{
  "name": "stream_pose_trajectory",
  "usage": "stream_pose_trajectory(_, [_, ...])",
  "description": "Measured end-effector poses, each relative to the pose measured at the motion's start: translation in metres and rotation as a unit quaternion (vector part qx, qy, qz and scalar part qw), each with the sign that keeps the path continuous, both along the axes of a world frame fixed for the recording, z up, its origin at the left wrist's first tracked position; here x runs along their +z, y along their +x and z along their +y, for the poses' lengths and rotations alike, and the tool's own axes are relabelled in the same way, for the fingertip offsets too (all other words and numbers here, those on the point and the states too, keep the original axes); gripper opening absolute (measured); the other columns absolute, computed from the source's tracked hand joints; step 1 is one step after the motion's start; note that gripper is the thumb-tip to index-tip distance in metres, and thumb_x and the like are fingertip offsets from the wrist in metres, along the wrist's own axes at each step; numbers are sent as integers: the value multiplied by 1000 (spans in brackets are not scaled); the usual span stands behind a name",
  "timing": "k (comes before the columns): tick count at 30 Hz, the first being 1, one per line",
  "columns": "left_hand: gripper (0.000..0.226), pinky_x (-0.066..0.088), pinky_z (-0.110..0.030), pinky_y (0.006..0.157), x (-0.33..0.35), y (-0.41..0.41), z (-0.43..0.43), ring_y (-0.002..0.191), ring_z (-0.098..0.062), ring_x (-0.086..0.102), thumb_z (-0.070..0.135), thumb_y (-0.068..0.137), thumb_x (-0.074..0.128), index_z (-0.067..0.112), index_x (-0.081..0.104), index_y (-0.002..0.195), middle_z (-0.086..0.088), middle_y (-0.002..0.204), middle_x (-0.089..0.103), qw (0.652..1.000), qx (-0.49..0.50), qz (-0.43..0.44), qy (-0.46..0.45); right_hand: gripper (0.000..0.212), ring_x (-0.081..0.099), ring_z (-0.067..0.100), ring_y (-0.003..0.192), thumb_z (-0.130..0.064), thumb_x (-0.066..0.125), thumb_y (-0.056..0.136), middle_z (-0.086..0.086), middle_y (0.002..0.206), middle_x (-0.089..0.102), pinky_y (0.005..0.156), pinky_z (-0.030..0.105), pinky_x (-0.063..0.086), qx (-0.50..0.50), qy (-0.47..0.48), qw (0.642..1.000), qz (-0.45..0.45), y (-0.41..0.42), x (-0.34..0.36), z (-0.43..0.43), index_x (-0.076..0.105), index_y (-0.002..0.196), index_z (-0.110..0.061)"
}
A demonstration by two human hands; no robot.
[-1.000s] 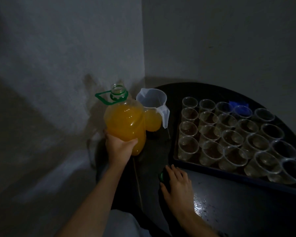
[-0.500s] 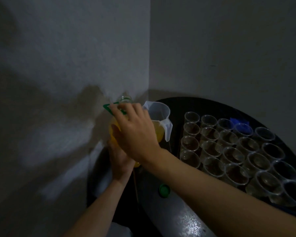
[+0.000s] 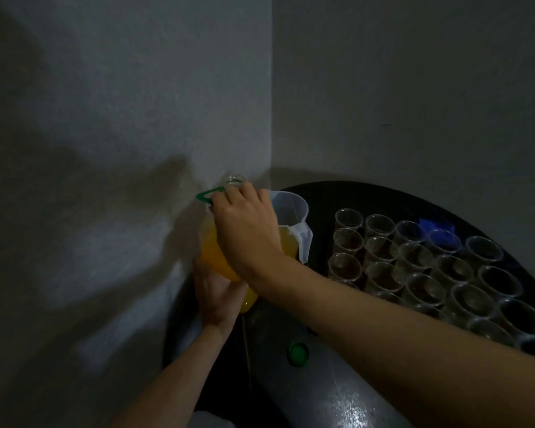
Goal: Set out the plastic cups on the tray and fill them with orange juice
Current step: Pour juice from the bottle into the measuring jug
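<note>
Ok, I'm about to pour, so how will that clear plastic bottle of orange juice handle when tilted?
Probably heavy: the clear plastic bottle looks well filled, and the left hand and right hand both grip it. Its mouth is uncapped, the round green cap lying on the dark table, so juice may slosh out.

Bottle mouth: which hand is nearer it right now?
Right. The right hand grips the bottle at the neck, just below the mouth; the left hand holds its base, far lower.
</note>
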State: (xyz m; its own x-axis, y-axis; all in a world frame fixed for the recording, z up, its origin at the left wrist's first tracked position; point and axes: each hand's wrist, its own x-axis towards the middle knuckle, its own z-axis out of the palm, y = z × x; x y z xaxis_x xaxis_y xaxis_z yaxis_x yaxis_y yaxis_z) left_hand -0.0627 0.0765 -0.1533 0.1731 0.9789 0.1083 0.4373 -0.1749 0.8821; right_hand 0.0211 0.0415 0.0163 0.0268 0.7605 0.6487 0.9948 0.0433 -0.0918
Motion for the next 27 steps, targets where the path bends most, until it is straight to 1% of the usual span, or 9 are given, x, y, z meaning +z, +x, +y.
stream_pose_trajectory(2, [103, 45, -44, 106, 14, 0, -3, 127, -19, 54, 86, 64, 69, 25, 43, 143, 1, 139, 57, 999, 40, -10, -3, 14, 59, 24, 99, -13, 62, 92, 6, 103, 69, 81, 34, 42, 18, -8, 1000, 9, 13, 10, -1, 69, 104, -14])
stream_pose_trajectory(5, [125, 38, -56, 113, 43, -2, -18, 138, -32, 44, 86, 56, 72, 22, 27, 152, -10, 152, 43, 997, 72, 9, -26, 13, 59, 23, 94, -14, 56, 97, 6, 99, 67, 77, 32, 38, 47, -46, 996, 56, 32, 26, 1, 67, 102, -13])
stream_pose_trajectory(7, [115, 44, -59, 104, 59, -6, -25, 130, -36, 49, 76, 60, 77, 18, 29, 147, -13, 144, 47, 996, 80, 48, -3, 15, 61, 24, 87, -14, 54, 99, 8, 94, 68, 76, 37, 47, 67, -65, 987, 132, 46, 34, 7, 68, 101, -9])
stream_pose_trajectory(9, [107, 44, -60, 105, 66, -9, -25, 133, -37, 47, 51, 66, 89, 21, 26, 148, -11, 145, 44, 991, 94, 96, -24, 17, 65, 25, 85, -13, 54, 99, 10, 96, 70, 76, 47, 55, 88, -100, 969, 208, 59, 41, 11, 68, 106, -6])
stream_pose_trajectory(11, [108, 43, -60, 107, 71, -11, -23, 135, -35, 45, 43, 65, 92, 24, 25, 148, -9, 147, 42, 988, 103, 107, -33, 19, 65, 24, 84, -14, 53, 101, 11, 97, 70, 76, 48, 56, 102, -131, 957, 240, 67, 48, 11, 67, 110, -5])
stream_pose_trajectory(17, [102, 47, -54, 102, 92, -23, -19, 128, -32, 50, 44, 66, 91, 21, 31, 145, -9, 138, 48, 988, 81, 133, 20, 23, 65, 19, 93, -15, 52, 102, 13, 107, 69, 83, 32, 55, 112, -189, 932, 288, 75, 77, 9, 63, 117, -3])
stream_pose_trajectory(20, [95, 48, -52, 100, 109, -28, -16, 124, -30, 51, 43, 66, 90, 20, 36, 141, -7, 133, 49, 985, 59, 156, 36, 24, 66, 22, 97, -15, 53, 101, 14, 111, 68, 88, 35, 56, 107, -230, 921, 295, 87, 92, 12, 63, 120, -3])
stream_pose_trajectory(24, [93, 49, -46, 96, 130, -33, -9, 122, -30, 52, 47, 64, 89, 18, 40, 138, -7, 130, 51, 978, 29, 201, 49, 27, 62, 9, 83, -13, 53, 101, 12, 112, 66, 66, 15, 48, 95, -256, 908, 317, 100, 104, 11, 61, 123, -1])
stream_pose_trajectory(27, [90, 47, -42, 96, 143, -34, -5, 123, -29, 51, 46, 65, 89, 17, 44, 137, -6, 132, 50, 970, -1, 236, 61, 26, 59, 7, 78, -13, 52, 102, 14, 109, 66, 66, 15, 46, 85, -255, 899, 346, 107, 102, 10, 61, 123, 0])
